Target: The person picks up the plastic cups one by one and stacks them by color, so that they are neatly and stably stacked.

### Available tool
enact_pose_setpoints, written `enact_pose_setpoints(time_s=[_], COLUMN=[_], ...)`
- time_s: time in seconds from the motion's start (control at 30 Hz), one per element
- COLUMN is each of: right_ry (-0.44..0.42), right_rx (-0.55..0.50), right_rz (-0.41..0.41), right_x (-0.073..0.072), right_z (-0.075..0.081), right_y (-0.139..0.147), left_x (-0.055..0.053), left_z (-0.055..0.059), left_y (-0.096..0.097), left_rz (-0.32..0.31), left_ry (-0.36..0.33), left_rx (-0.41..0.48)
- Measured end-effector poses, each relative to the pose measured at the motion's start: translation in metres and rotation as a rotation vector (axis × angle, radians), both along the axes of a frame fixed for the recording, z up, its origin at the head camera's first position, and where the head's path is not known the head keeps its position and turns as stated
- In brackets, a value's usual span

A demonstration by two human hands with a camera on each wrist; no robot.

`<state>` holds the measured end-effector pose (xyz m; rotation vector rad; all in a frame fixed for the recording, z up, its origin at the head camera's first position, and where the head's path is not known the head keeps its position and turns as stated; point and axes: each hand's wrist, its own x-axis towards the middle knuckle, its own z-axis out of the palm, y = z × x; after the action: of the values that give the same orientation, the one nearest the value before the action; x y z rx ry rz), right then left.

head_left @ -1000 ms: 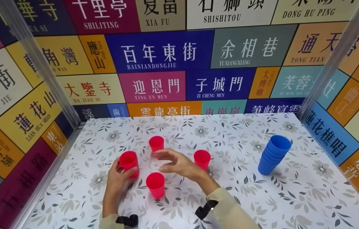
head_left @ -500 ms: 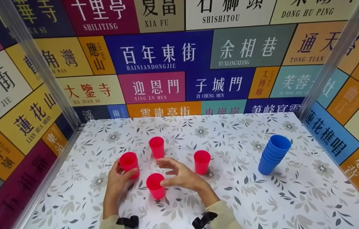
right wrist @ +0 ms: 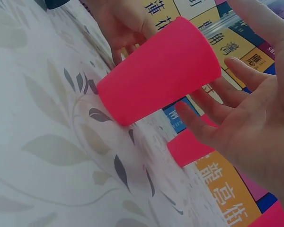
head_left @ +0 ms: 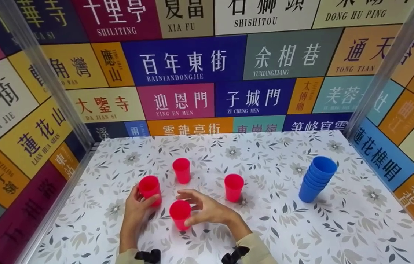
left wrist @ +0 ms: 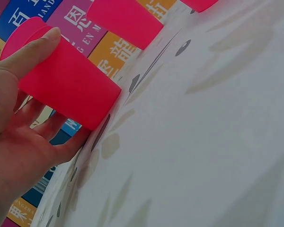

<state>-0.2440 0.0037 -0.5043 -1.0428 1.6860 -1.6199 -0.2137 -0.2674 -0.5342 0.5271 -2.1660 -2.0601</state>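
My left hand (head_left: 136, 209) holds the left red plastic cup (head_left: 149, 186) by its side, thumb across the near face and fingers behind. In the left wrist view this cup (left wrist: 71, 80) shows a second edge just under its rim, like one cup nested in another. My right hand (head_left: 210, 209) is at the right side of the nearest red cup (head_left: 180, 214), fingers spread and loosely bent round it. In the right wrist view a gap shows between some fingers (right wrist: 194, 118) and that cup (right wrist: 158, 71). It stands upright on the table.
Another red cup (head_left: 182, 170) stands further back, and one more red cup (head_left: 234, 187) to the right of my right hand. A stack of blue cups (head_left: 317, 179) stands at the right. The floral-covered table (head_left: 265, 154) meets sign-printed walls (head_left: 184, 60) behind.
My right hand has moved from near the back red cup toward me and down, to the side of the nearest cup. My left hand keeps its hold; the cups have stayed in place.
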Motion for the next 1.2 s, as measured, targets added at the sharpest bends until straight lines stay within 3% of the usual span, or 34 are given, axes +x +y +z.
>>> enact_pose_setpoints(time_s=[0.27, 0.43, 0.7, 1.2], right_ry=[-0.045, -0.087, -0.11, -0.094], right_rx=[0.013, 0.034, 0.03, -0.047], right_rz=[0.022, -0.042, -0.113, -0.194], right_x=[-0.001, 0.002, 0.005, 0.012], right_z=[-0.011, -0.013, -0.014, 0.006], right_y=[-0.001, -0.004, -0.009, -0.017], left_x=[0.001, 0.0, -0.001, 0.001], left_z=[0.0, -0.001, -0.002, -0.003], left_y=[0.0, -0.001, -0.001, -0.001], left_rz=[-0.006, -0.009, -0.007, -0.008], left_ry=[0.016, 0.058, 0.019, 0.04], left_rx=[0.008, -0.027, 0.02, 0.001])
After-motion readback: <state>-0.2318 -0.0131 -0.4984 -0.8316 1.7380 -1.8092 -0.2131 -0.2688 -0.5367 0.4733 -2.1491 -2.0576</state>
